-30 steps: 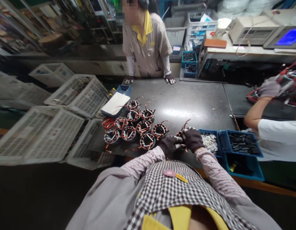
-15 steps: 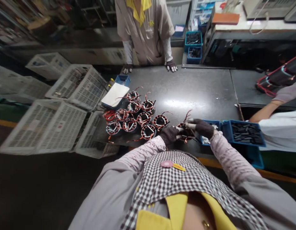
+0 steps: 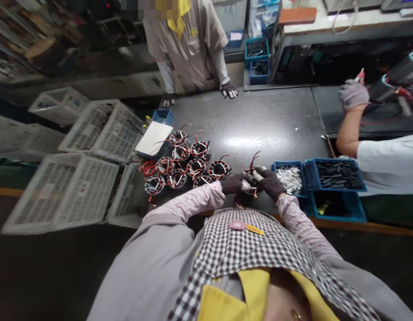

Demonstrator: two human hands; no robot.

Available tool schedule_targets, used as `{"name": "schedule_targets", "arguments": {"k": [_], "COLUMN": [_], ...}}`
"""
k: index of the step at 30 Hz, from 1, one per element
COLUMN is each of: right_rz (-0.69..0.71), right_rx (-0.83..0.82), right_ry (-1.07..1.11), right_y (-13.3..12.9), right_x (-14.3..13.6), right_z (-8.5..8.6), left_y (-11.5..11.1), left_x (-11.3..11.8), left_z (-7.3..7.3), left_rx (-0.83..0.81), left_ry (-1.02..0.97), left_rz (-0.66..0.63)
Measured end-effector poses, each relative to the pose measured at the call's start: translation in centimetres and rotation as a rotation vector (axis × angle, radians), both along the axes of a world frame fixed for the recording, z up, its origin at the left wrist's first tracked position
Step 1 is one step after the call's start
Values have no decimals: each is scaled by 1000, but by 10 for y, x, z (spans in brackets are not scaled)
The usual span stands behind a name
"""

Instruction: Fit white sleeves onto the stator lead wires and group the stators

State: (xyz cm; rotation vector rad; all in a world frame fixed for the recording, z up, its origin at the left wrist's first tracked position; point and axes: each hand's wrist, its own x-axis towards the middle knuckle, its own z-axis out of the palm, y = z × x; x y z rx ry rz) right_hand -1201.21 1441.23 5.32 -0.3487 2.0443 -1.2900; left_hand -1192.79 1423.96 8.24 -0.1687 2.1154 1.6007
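Note:
A wire-wound motor stator [image 3: 251, 191] stands at the table's near edge, its reddish lead wires sticking up behind my fingers. My left hand [image 3: 235, 183], in a dark glove with pale fingertips, is closed on the stator's left side. From the right, my right hand [image 3: 270, 182] grips the same stator, fingers bent over its top. The hands cover most of it, so any small part between the fingertips is hidden. Left of my hands stands a group of similar stators [image 3: 196, 168] with orange and black windings and white strips. The closest single stator [image 3: 218, 169] is just beyond my left hand.
Right of my hands are a blue bin of white pieces [image 3: 289, 179], a bin of black sleeves [image 3: 339, 174] and a lower blue bin [image 3: 355, 213]. White crates [image 3: 62, 191] stand left. A person [image 3: 189, 49] is opposite; a co-worker's gloved hand [image 3: 353, 94] is at right.
My right hand has come in from beside the white-piece bin to the stator, close to my left hand. The co-worker's hand at right has lifted, holding something red-tipped. The view has shifted slightly.

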Motion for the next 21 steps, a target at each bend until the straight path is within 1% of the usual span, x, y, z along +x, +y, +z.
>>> {"name": "schedule_targets", "arguments": {"k": [1, 2, 4, 5, 7, 10, 12, 14, 16, 18, 19, 20, 21], "right_rz": [-25, -56, -90, -84, -56, -41, -59, -79, -96, -139, -187, -249, -305], "right_rx": [-4, -18, -80, -130, -240, -337, -374, -389, -363, -309, -278, -235, -156], "right_ry": [-36, -85, -160, -182, -214, -199, -164, -135, -127, -101, -64, -6, 74], "right_y": [0, 0, 4, 6, 11, 8, 0, -8, -7, 6, 18, 33, 50], "right_x": [1, 2, 6, 8, 14, 19, 22, 24, 24, 19, 15, 9, 3], "right_z": [1, 4, 12, 18, 31, 48, 55, 57, 54, 45, 38, 30, 21], "left_y": [-6, -13, -25, -30, -32, -19, -6, 4, 8, 7, 6, 5, 4], "left_x": [0, 1, 2, 2, 4, 5, 4, 1, -2, -4, -4, -3, -2], "left_z": [0, 1, 2, 3, 1, -4, -9, -14, -19, -22, -23, -23, -22], "left_rx": [162, 289, 435, 473, 537, 601, 638, 676, 661, 578, 515, 430, 316], "left_ry": [-29, -47, -69, -80, -101, -81, -29, 22, 17, -10, 2, 45, 112], "left_rz": [109, 210, 367, 412, 415, 369, 378, 373, 317, 289, 316, 370, 417]}}
